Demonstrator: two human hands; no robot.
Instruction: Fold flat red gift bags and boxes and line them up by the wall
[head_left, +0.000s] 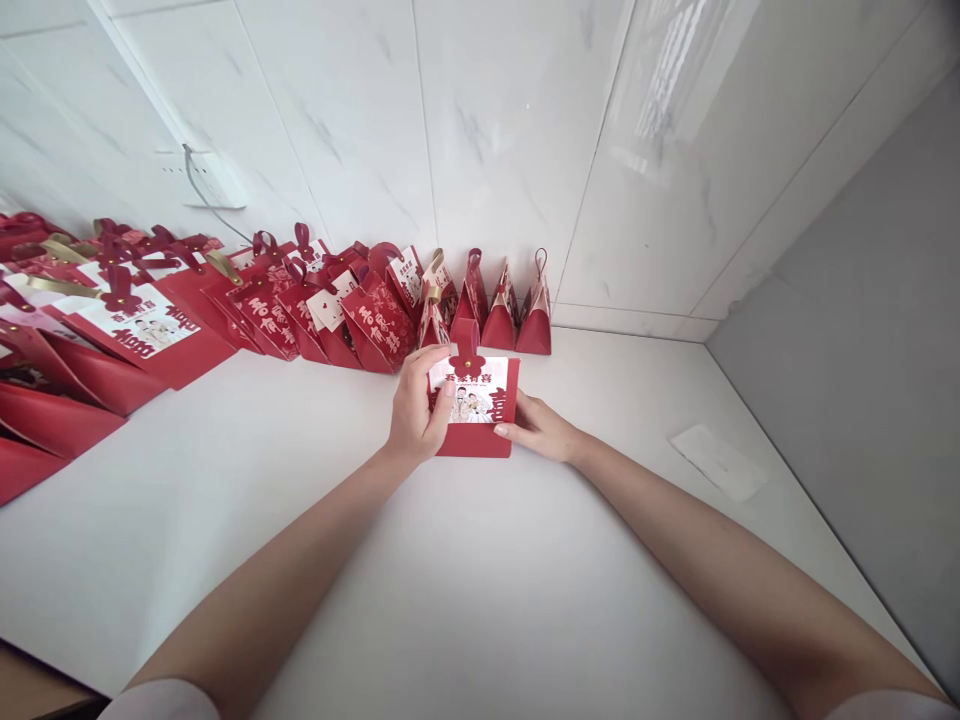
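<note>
While upright, box [475, 412] btwn grips [415, 408] [541, 428]

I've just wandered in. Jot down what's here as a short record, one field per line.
Item in hand: red box with an illustrated white panel
Left hand: holds the box's left side, thumb on its front
Right hand: at its right side, thumb on its front
Behind: other boxes, mostly red
Surface: white table
Backdrop: tiled wall
</note>
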